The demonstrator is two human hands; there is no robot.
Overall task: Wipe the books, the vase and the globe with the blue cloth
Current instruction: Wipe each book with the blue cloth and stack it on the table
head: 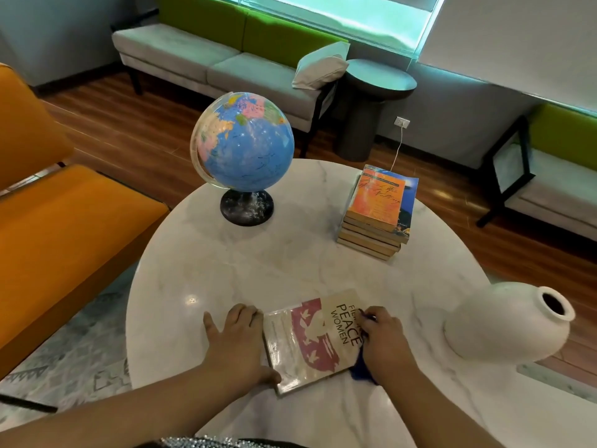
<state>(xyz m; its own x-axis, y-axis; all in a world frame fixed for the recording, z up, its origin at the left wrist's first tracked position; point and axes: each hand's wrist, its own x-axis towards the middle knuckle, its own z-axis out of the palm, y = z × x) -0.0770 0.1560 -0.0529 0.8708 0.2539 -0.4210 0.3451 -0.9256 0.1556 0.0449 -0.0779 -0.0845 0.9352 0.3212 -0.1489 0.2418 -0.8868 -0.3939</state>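
A cream and pink book [310,341] lies flat near the front edge of the round marble table [258,266]. My left hand [237,337] rests against the book's left edge, fingers spread. My right hand [382,337] grips the blue cloth [360,370] and presses it on the book's right side; most of the cloth is hidden under the hand. A stack of several books [378,211] with an orange cover on top sits at the back right. The globe [242,147] stands on its black base at the back left. A white vase [507,321] stands at the right edge.
An orange seat [58,221] adjoins the table on the left. Behind are a grey and green sofa [226,53] with a pillow, a dark round side table [374,92], and another bench [555,176] at the right. A white cable [398,150] runs from a wall socket toward the books.
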